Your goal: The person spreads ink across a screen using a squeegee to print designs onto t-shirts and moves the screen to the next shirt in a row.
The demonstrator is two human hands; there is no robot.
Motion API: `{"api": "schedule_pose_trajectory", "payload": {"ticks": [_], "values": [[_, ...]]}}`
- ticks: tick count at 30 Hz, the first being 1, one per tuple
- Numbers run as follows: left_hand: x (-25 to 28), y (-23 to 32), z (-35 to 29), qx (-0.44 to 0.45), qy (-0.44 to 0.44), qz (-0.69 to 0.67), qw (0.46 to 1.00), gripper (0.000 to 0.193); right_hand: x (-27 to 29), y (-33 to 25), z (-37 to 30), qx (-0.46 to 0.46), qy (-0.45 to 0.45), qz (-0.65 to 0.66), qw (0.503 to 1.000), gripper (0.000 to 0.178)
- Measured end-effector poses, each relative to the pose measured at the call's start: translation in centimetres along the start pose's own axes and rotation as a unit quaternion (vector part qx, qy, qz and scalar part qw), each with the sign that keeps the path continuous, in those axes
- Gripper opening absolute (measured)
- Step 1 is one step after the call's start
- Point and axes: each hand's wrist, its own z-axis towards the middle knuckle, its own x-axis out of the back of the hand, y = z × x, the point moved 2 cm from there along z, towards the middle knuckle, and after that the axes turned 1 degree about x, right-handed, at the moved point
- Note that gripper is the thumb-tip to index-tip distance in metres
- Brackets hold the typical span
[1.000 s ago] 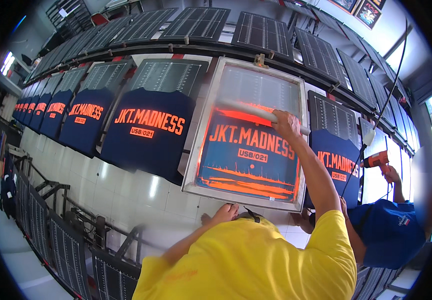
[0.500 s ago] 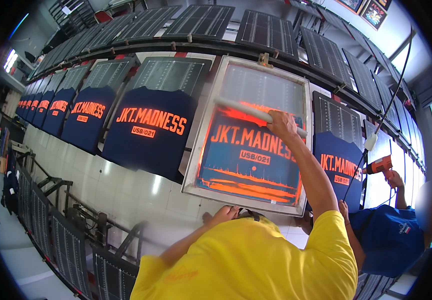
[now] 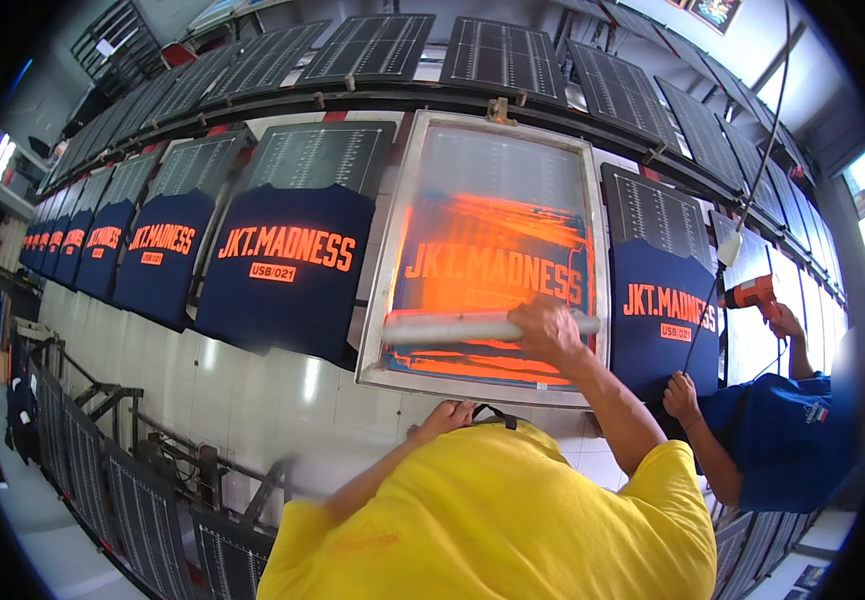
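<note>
My right hand (image 3: 551, 332) grips a long pale squeegee (image 3: 443, 329) lying across a screen printing frame (image 3: 378, 378). Bright orange ink (image 3: 443, 290) is smeared over the mesh, and block lettering shows through it. Just below the frame's near edge, my left hand (image 3: 448, 414) is closed with curled fingers; what it holds, if anything, is hidden. A dark navy shirt (image 3: 288, 290) with orange lettering lies on a board left of the frame. Another printed navy shirt (image 3: 658, 315) lies to its right.
A co-worker in a blue shirt (image 3: 778, 430) stands at the right, holding an orange heat gun (image 3: 753, 292) beside a hanging cable (image 3: 775, 110). More printed shirts (image 3: 158, 250) line the row leftward. Black boards (image 3: 503, 60) run along the far side; a metal clamp (image 3: 499, 110) sits at the frame's far edge.
My right hand has pulled the squeegee from the far part of the mesh toward me, spreading orange ink over the lettering. My left hand stays near the frame's front edge.
</note>
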Motion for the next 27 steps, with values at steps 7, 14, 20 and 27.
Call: {"api": "schedule_pose_trajectory", "payload": {"ticks": [7, 14, 20, 27], "values": [[-0.1, 1.0, -0.3, 0.014, -0.017, -0.032, 0.999, 0.047, 2.5, 1.2, -1.7, -0.023, 0.035, 0.028, 0.999, 0.016], [-0.1, 2.2, -0.6, 0.038, 0.000, 0.022, 0.999, 0.048, 3.0, 9.7, 6.9, -0.077, 0.099, -0.006, 0.992, 0.016], [-0.5, 3.7, -1.5, 0.014, 0.028, 0.005, 1.000, 0.048, 1.6, 13.4, 10.7, -0.137, 0.041, -0.039, 0.989, 0.016], [-0.4, 2.1, -1.1, 0.033, 0.045, -0.005, 0.998, 0.048, 2.3, 11.0, 8.8, -0.155, -0.023, -0.031, 0.987, 0.015]]}}
